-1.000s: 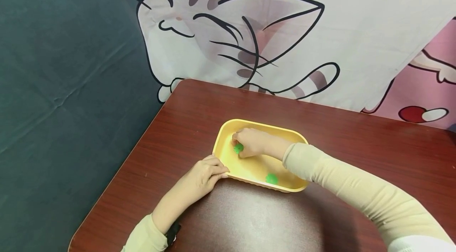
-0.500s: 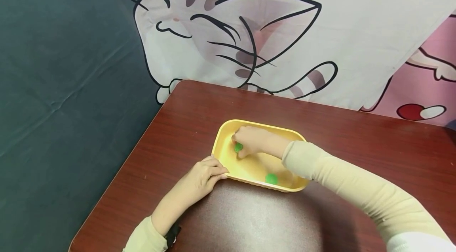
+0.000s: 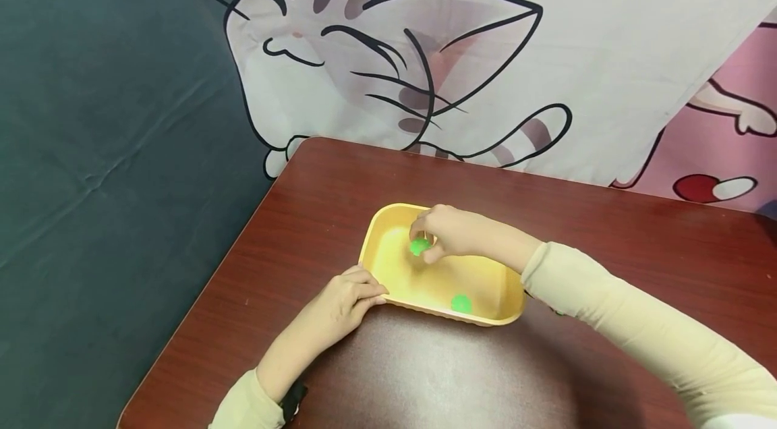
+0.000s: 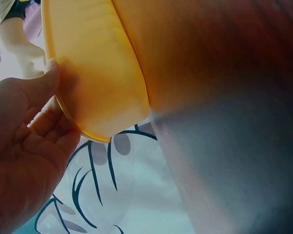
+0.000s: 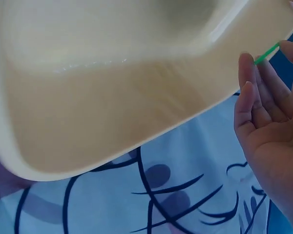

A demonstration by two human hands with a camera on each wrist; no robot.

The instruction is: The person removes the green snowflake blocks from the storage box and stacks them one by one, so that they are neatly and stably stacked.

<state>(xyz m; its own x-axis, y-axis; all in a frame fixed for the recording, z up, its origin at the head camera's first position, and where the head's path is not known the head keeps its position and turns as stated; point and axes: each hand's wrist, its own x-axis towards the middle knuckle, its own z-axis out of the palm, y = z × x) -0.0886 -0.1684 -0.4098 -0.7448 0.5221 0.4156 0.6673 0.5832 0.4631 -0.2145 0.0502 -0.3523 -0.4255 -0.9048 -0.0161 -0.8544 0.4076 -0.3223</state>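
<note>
A yellow plastic tray (image 3: 419,284) with rounded corners lies on the table. My left hand (image 3: 338,299) grips its near left corner; in the left wrist view the thumb and fingers (image 4: 63,139) are at the tray's rim. Over the tray's far left part, my right hand (image 3: 456,230) pinches a small flat green piece (image 3: 420,247) with a wavy edge. Seen edge-on in the right wrist view, the green piece (image 5: 267,53) is a thin strip between thumb and fingertips. A second green piece (image 3: 461,304) rests in the tray by its near wall.
The reddish-brown wooden table (image 3: 328,193) extends around the tray, with its left edge dropping off beside a dark cloth (image 3: 121,179). Behind stands a white backdrop with a cartoon cat (image 3: 340,65). A dark strap (image 3: 294,402) is at my left wrist.
My right hand has moved rightward and up from the tray's floor with the green piece pinched in it. The left hand keeps its hold on the corner, and the other green piece stays put.
</note>
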